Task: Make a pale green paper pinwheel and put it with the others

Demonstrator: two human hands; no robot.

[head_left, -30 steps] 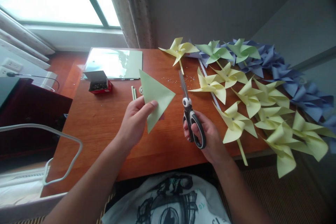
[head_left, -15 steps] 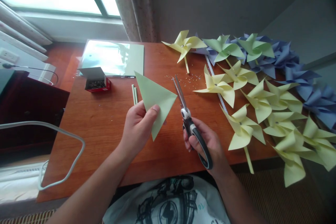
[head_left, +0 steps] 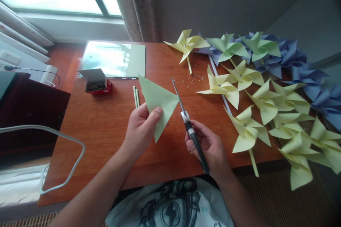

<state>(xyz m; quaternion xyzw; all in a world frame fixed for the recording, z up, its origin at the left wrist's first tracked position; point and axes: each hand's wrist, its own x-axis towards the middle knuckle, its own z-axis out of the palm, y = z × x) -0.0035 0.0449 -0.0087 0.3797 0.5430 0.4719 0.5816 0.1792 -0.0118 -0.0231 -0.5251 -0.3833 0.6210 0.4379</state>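
Note:
My left hand pinches a pale green paper folded into a triangle and holds it up over the wooden table. My right hand grips black-handled scissors, blades pointing away from me. The blades lie right beside the triangle's right corner; I cannot tell if they touch it.
Two thin paper sticks lie left of the triangle. A small red box and a shiny sheet stack sit at the back left. Several yellow, green and blue paper pinwheels crowd the table's right side. A white cable loops at left.
My right hand has swung the scissors left, so the blades have come from well right of the triangle to its right corner. The left hand has kept the paper almost still.

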